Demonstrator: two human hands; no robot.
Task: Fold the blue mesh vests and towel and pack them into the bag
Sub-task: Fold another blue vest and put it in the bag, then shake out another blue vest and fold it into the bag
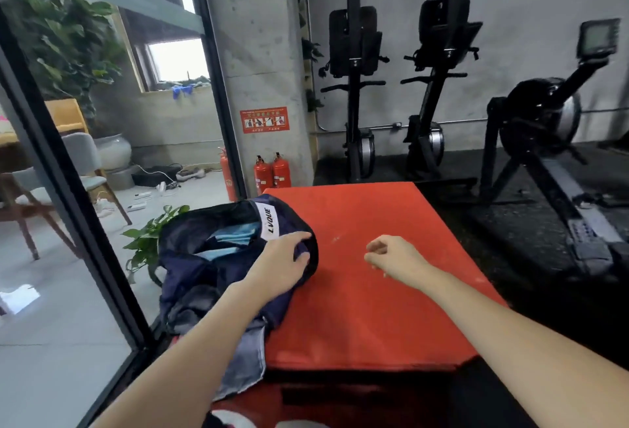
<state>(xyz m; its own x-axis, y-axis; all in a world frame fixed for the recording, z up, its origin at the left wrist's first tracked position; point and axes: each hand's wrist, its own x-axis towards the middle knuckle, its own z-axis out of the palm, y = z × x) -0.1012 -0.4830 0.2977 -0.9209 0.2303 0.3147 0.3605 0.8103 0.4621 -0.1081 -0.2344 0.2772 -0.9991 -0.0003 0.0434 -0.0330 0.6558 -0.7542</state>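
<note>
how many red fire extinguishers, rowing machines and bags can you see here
red fire extinguishers: 3
rowing machines: 3, two stood upright
bag: 1, under the left hand
total: 7

Your red box (371,291) top lies bare across the middle and right, so there's room to sweep there. On its left edge the bag (190,277) slumps, mouth gaping upward, blue cloth (228,240) inside. Left of that, a plant (149,237) and a glass wall (61,291) hem you in. A rower (558,162) stands right, well apart.
</note>
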